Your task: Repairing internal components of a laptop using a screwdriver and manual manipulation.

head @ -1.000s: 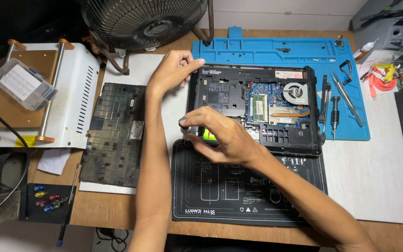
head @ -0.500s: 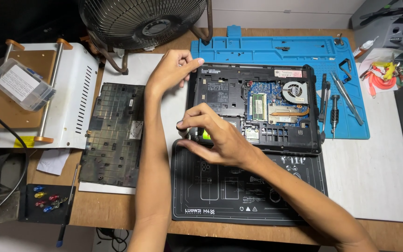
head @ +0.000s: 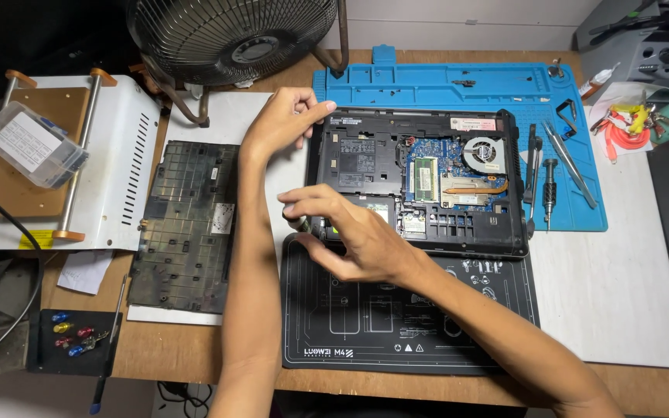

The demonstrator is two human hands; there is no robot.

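The right hand (head: 350,236) hovers, grip loosely open and empty, over the laptop's (head: 420,182) lower-left corner; the left hand (head: 280,120), fingers curled, steadies its upper-left edge.

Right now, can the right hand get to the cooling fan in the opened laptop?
Probably yes. The right hand hovers over the laptop's front left corner, and the fan lies uncovered at the back right of the open base. Only flat board parts lie between them, and the left hand rests at the far left edge.
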